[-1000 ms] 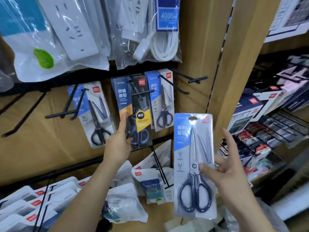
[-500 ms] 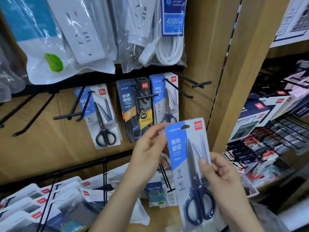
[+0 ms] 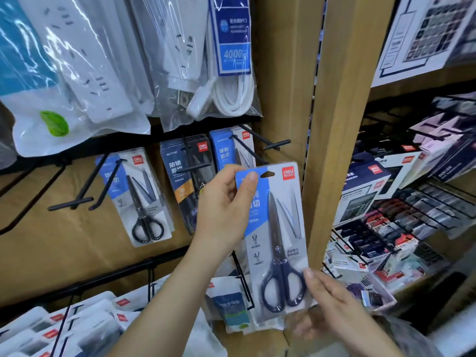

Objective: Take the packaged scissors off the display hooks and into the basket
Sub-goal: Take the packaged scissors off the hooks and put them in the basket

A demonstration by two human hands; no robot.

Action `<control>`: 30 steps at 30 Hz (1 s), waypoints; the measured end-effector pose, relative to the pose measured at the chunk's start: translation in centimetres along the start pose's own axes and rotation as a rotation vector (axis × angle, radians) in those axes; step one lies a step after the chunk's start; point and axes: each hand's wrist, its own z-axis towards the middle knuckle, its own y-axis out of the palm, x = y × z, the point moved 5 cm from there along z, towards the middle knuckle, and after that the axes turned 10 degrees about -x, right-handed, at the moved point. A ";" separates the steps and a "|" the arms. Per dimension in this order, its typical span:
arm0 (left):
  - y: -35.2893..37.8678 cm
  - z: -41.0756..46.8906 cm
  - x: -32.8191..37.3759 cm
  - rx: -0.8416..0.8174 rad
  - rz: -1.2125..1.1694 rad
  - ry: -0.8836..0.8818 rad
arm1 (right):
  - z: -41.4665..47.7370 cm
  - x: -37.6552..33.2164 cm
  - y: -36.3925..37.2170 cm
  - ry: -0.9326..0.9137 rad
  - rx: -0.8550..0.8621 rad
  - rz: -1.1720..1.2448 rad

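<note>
A blue-and-grey card pack of navy-handled scissors (image 3: 279, 235) is held upright in front of the display, off its hook. My left hand (image 3: 221, 204) pinches the pack's top left corner, thumb on the front. My right hand (image 3: 332, 305) holds the lower right edge, thumb beside the scissor handles. On the hooks behind hang three more packs: black-handled scissors (image 3: 140, 194) at left, a dark pack with an orange band (image 3: 184, 181) in the middle, and a blue pack (image 3: 226, 148) partly hidden by my left hand. No basket is in view.
Bagged white power strips (image 3: 85, 60) hang above. Black hooks (image 3: 273, 145) jut out toward me near the pack. A wooden upright (image 3: 334, 124) stands just right of it, with boxed goods (image 3: 365, 191) on shelves beyond. White packets (image 3: 77, 325) lie on a lower rack.
My left hand left the hanging packs and took hold of the held pack's top corner. My right hand slid down to its lower edge. The pack shifted slightly right and up.
</note>
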 end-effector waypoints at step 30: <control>-1.6 4.6 -8.3 0.037 0.458 -0.295 | 7.4 -2.3 -0.3 -0.171 0.202 0.425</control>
